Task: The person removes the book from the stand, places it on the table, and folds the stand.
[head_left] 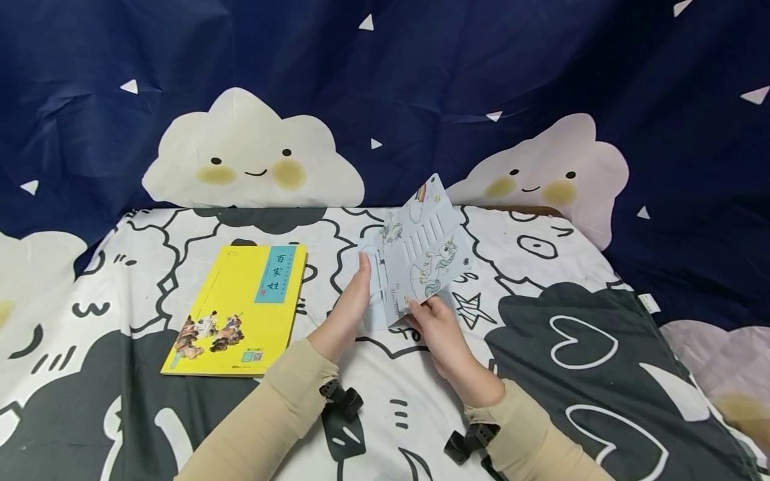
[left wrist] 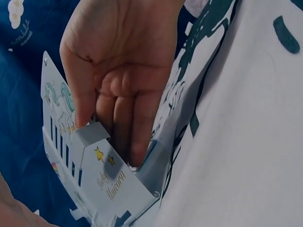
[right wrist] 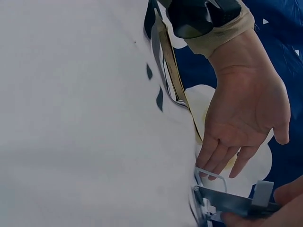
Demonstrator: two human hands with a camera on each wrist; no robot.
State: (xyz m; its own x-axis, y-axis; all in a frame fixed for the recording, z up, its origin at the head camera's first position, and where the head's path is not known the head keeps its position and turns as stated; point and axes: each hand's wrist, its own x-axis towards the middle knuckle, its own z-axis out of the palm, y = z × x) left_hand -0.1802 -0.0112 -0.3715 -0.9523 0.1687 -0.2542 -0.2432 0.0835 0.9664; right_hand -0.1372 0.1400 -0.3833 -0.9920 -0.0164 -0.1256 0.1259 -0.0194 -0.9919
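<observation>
A pale blue folding book stand (head_left: 421, 247) with unicorn pictures and slots is tilted up between both hands. My right hand (head_left: 437, 327) grips its lower edge, thumb on the front lip. In the left wrist view that right hand (left wrist: 125, 61) reaches in from above, its thumb on the lip of the stand (left wrist: 109, 182) and fingers behind. At the stand's left side is my left hand (head_left: 345, 304), thumb pointing up. The right wrist view shows the left hand (right wrist: 246, 104) with fingers extended beside a thin wire loop (right wrist: 215, 176) and thumb apart.
A yellow book (head_left: 240, 310) with a blue title panel lies left of the hands. A patterned black-and-white cloth (head_left: 415, 394) covers the table. Behind hangs a navy curtain (head_left: 415, 73) with smiling clouds. Black wrist cameras (head_left: 343, 401) sit on both sleeves.
</observation>
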